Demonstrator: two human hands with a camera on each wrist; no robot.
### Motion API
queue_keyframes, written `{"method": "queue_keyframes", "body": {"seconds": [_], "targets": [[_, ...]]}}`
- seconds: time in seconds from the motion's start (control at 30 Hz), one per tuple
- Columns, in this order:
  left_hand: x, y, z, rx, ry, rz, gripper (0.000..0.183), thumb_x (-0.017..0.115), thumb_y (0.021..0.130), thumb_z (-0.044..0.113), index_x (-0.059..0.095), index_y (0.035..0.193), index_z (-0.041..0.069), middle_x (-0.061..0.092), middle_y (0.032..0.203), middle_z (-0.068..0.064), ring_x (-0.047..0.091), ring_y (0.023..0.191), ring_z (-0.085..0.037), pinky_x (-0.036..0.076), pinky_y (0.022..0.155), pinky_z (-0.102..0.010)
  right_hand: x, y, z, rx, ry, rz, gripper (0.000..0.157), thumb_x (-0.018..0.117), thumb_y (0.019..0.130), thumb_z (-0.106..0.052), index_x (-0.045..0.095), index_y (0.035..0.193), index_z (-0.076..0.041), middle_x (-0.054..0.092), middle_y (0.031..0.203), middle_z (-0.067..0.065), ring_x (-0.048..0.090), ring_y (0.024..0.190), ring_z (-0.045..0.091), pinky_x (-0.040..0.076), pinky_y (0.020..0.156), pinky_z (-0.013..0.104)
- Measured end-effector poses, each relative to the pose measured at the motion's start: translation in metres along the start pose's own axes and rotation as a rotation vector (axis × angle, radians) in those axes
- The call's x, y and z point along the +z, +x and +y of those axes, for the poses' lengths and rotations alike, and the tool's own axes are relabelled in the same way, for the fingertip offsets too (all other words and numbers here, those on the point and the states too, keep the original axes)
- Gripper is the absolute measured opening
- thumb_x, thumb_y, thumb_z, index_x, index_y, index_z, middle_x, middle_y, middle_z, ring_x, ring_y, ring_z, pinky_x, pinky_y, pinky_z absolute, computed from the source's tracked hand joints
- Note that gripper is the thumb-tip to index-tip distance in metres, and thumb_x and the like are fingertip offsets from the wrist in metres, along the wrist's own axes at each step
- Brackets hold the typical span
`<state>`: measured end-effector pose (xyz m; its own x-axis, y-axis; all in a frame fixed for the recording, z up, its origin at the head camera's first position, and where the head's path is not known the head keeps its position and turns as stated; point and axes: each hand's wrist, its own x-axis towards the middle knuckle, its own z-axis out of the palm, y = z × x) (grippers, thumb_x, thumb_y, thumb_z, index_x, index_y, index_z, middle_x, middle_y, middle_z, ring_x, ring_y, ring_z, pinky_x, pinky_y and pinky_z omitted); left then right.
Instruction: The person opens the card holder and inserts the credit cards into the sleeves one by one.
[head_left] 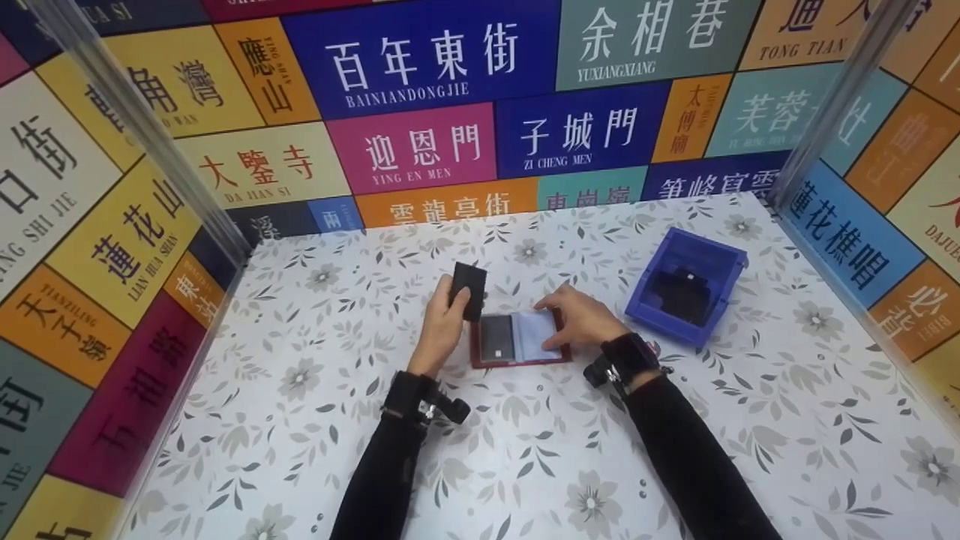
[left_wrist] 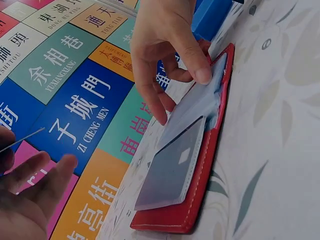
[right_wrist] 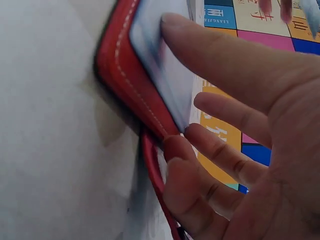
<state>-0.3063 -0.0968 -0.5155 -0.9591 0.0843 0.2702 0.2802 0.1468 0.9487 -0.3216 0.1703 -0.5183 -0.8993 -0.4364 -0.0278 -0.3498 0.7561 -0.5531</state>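
- The left hand (head_left: 440,327) pinches a black card (head_left: 472,285) between thumb and fingers, its long axis pointing away from the person
- The red card holder (left_wrist: 201,172) lies open on the table (head_left: 450,472), long side left to right, below the card and to its right
- The right hand (head_left: 589,319) grips the holder's right side, thumb on a clear sleeve (head_left: 531,337)
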Motion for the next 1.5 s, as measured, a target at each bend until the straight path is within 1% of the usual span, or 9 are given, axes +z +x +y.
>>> {"method": "queue_keyframes", "body": {"seconds": [0.17, 0.27, 0.43, 0.6, 0.9, 1.0, 1.17, 1.4, 1.5], "targets": [[0.002, 0.001, 0.001, -0.047, -0.188, -0.075, 0.012, 0.043, 0.104, 0.002, 0.036, 0.113, 0.002, 0.065, 0.101, -0.022, 0.068, 0.074, -0.023, 0.059, 0.070, -0.039, 0.000, 0.000, 0.003, -0.027, 0.006, 0.013, 0.068, 0.097, 0.068, -0.021, 0.071, 0.128, -0.004, 0.060, 0.116, 0.018, 0.057, 0.101, 0.030, 0.050, 0.094, 0.048], [0.003, 0.002, -0.001, -0.074, -0.166, -0.111, 0.041, 0.040, 0.100, -0.001, 0.037, 0.140, 0.006, 0.064, 0.120, -0.025, 0.058, 0.076, -0.025, 0.049, 0.070, -0.035, 0.001, 0.000, 0.005, -0.034, 0.010, 0.010, 0.067, 0.097, 0.068, -0.021, 0.072, 0.127, -0.003, 0.061, 0.115, 0.018, 0.058, 0.102, 0.030, 0.050, 0.096, 0.048], [0.002, 0.002, -0.003, -0.145, -0.031, -0.142, 0.054, 0.045, 0.107, 0.014, 0.040, 0.160, 0.020, 0.044, 0.155, -0.019, 0.050, 0.125, -0.029, 0.043, 0.107, -0.044, 0.002, 0.001, 0.007, -0.027, 0.023, -0.001, 0.067, 0.097, 0.068, -0.022, 0.072, 0.128, -0.004, 0.061, 0.116, 0.016, 0.058, 0.104, 0.030, 0.050, 0.098, 0.047], [0.002, 0.002, -0.004, -0.169, 0.105, -0.084, 0.048, 0.048, 0.109, 0.032, 0.048, 0.155, 0.017, 0.044, 0.151, -0.021, 0.043, 0.136, -0.034, 0.033, 0.120, -0.050, 0.001, 0.000, 0.006, -0.036, 0.035, 0.006, 0.068, 0.097, 0.068, -0.022, 0.072, 0.128, -0.003, 0.061, 0.116, 0.017, 0.058, 0.104, 0.031, 0.050, 0.098, 0.048], [0.002, -0.001, -0.010, -0.187, 0.082, 0.034, 0.055, 0.040, 0.106, 0.001, 0.036, 0.160, 0.012, 0.035, 0.162, -0.020, 0.040, 0.146, -0.040, 0.032, 0.123, -0.051, 0.003, 0.001, 0.010, -0.072, 0.027, 0.016, 0.068, 0.097, 0.068, -0.023, 0.072, 0.127, -0.001, 0.061, 0.115, 0.020, 0.059, 0.104, 0.033, 0.050, 0.095, 0.048], [0.003, -0.001, -0.011, -0.190, 0.144, 0.048, 0.054, 0.047, 0.105, 0.002, 0.041, 0.157, 0.013, 0.049, 0.147, -0.022, 0.050, 0.136, -0.035, 0.039, 0.118, -0.048, 0.003, 0.001, 0.012, -0.062, 0.033, 0.012, 0.069, 0.097, 0.068, -0.024, 0.071, 0.128, -0.002, 0.060, 0.114, 0.019, 0.058, 0.103, 0.033, 0.050, 0.095, 0.048], [0.004, -0.001, -0.011, -0.175, 0.081, 0.020, 0.038, 0.056, 0.099, -0.004, 0.055, 0.136, 0.006, 0.059, 0.104, -0.014, 0.065, 0.090, -0.026, 0.057, 0.082, -0.039, 0.004, 0.002, 0.013, -0.020, 0.075, -0.001, 0.070, 0.098, 0.067, -0.023, 0.071, 0.130, -0.004, 0.060, 0.118, 0.017, 0.057, 0.107, 0.032, 0.048, 0.099, 0.047], [0.006, -0.005, -0.011, -0.299, -0.113, -0.034, 0.021, 0.065, 0.093, -0.007, 0.056, 0.111, -0.001, 0.058, 0.083, 0.000, 0.062, 0.076, -0.015, 0.057, 0.068, -0.028, 0.004, 0.002, 0.015, -0.021, 0.121, 0.000, 0.070, 0.098, 0.066, -0.020, 0.072, 0.129, -0.005, 0.059, 0.116, 0.017, 0.055, 0.105, 0.031, 0.047, 0.095, 0.045], [0.009, -0.008, -0.012, -0.331, -0.164, -0.065, 0.033, 0.067, 0.090, -0.011, 0.055, 0.120, -0.003, 0.057, 0.077, 0.000, 0.062, 0.070, -0.014, 0.060, 0.064, -0.028, 0.004, 0.002, 0.015, -0.016, 0.123, -0.001, 0.070, 0.098, 0.067, -0.020, 0.072, 0.129, -0.005, 0.059, 0.116, 0.018, 0.055, 0.105, 0.032, 0.047, 0.096, 0.045]]}}
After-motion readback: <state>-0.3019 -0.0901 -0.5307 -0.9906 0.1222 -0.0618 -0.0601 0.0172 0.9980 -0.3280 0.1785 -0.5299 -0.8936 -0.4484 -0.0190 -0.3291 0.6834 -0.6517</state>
